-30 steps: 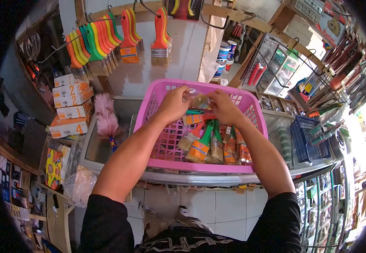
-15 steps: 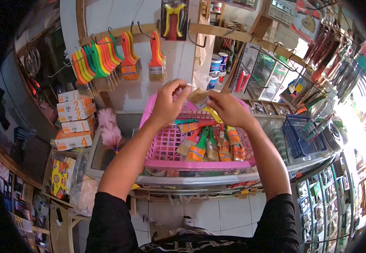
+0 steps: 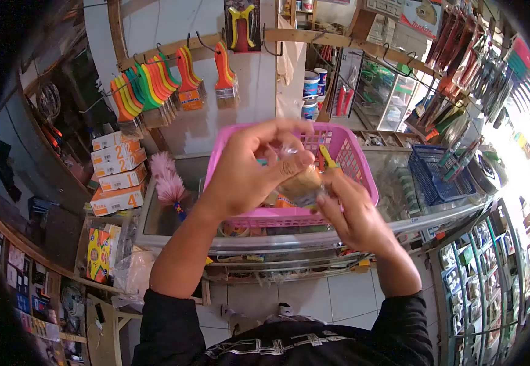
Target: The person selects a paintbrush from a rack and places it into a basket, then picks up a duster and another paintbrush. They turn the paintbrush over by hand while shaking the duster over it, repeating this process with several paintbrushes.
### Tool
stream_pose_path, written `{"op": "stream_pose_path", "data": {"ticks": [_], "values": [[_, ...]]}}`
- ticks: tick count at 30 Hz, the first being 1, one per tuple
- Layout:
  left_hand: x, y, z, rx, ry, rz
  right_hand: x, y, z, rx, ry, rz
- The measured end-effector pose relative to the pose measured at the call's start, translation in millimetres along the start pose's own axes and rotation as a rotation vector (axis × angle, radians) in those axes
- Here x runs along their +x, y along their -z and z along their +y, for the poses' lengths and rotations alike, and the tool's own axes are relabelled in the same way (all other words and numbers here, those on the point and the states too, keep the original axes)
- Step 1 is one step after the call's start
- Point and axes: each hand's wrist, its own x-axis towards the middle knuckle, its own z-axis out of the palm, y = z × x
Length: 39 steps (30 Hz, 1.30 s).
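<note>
Paintbrush (image 3: 307,183) hangs above the pink basket's near rim (image 3: 271,218), hands (image 3: 249,171) (image 3: 359,213) touching it: right pinching, left half-open.

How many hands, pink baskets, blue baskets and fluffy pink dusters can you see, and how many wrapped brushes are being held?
Hands: 2 (left hand, right hand)
Pink basket: 1
Blue basket: 1
Pink duster: 1
Wrapped brush held: 1
Total: 6

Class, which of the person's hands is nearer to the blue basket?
Right. The right hand is left of the blue basket; the left hand is farther left, in front of the pink basket.
</note>
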Motion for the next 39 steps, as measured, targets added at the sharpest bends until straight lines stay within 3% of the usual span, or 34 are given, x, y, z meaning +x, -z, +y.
{"op": "stream_pose_path", "data": {"ticks": [2, 5, 9, 12, 20, 25, 36, 39], "values": [[-8, -7, -12, -0.089, 0.126, -0.107, -12, -16, 4, 0.018, -0.009, 0.031], [-15, -19, -32, -0.145, 0.068, -0.060, -26, -37, 8, 0.241, -0.181, 0.059], [-21, -17, -38, -0.081, 0.151, -0.134, -40, -59, 14, 0.395, -0.303, 0.133], [-22, -17, -37, -0.192, 0.246, -0.162, -47, -71, 22, 0.415, -0.275, 0.220], [-27, -16, -40, -0.100, 0.112, -0.132, -67, -79, 22, 0.626, -0.371, 0.353], [-28, -25, -38, -0.059, 0.158, -0.090, -75, -95, 34, 0.713, -0.383, 0.381], [-19, -39, -33, 0.166, 0.014, 0.097, -76, -78, 26, 0.453, -0.419, 0.364], [-16, -33, -22, 0.367, -0.108, -0.020, -77, -74, 24, 0.438, -0.432, 0.373]]}}
